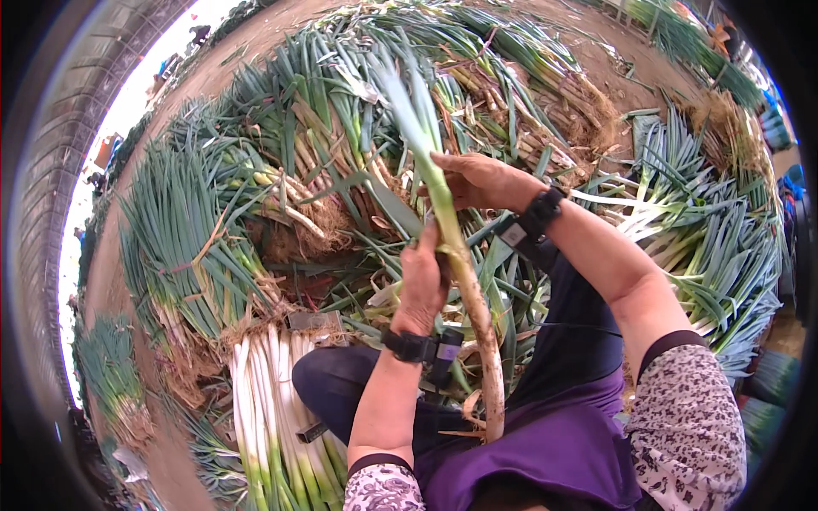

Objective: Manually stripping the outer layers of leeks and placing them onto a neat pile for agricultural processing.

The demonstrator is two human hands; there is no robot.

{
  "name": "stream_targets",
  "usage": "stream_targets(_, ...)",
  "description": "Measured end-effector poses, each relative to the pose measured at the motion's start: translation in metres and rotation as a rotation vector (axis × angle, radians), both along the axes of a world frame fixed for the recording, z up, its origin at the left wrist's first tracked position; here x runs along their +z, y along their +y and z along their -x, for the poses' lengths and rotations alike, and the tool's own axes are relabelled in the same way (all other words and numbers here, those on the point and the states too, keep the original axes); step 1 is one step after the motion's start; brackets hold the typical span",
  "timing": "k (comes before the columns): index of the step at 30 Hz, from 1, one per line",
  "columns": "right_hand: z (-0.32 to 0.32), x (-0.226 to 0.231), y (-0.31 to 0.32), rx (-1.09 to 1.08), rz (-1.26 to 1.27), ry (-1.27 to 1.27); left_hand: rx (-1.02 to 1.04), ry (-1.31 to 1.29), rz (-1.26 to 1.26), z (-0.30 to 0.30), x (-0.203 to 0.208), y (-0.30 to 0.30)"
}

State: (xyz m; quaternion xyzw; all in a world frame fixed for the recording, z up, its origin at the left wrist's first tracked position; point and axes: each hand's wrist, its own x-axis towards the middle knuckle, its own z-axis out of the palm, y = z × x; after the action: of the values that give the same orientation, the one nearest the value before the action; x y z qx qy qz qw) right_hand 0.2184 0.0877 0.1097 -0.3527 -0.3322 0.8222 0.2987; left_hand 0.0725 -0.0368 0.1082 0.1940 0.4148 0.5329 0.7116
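Observation:
A long green onion (480, 332) slants across the middle of the view. Its dirty, brownish root end points down to my lap, and its green leaves reach up and away from me. Higher up, where the stalk turns green, my right hand (486, 181) is closed around it. My left hand (423, 277) is closed just below and to the left, against the stalk. A loose flat green leaf (394, 207) runs up from the left fingers; whether they grip that leaf, the stalk or both is hidden. Both wrists carry black strapped devices.
Peeled white green onions (271, 383) lie in a row by my left knee. Unpeeled bundles with earthy roots (192, 221) curve around the left and far side. More stalks and leaves (716, 230) are heaped at right. A purple apron (537, 451) covers my lap.

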Motion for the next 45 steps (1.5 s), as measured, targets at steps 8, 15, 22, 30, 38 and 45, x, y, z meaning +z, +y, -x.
stream_targets(8, -0.027, 0.007, 0.027, -0.353, -0.094, 0.066, -0.278, 0.312, 0.404, 0.041, -0.133, -0.131)
stream_targets(15, -0.047, 0.032, 0.022, -0.368, -0.304, -0.07, -0.189, 1.042, -0.213, 0.058, -0.049, 0.003)
stream_targets(22, -0.033, 0.026, -0.004, -0.406, -0.687, -0.294, -0.161, 0.279, -0.185, -0.027, -0.007, 0.068)
stream_targets(30, -0.036, 0.023, -0.015, -0.426, -0.701, -0.49, -0.073, 0.528, -0.205, -0.045, -0.015, 0.067)
stream_targets(38, -0.027, 0.006, -0.016, -0.564, -0.941, -0.641, -0.03, 1.213, -0.434, -0.05, -0.03, 0.057)
stream_targets(45, -0.013, 0.005, -0.018, -0.521, -1.003, -0.727, 0.03, 1.5, -0.604, -0.044, -0.016, 0.041)
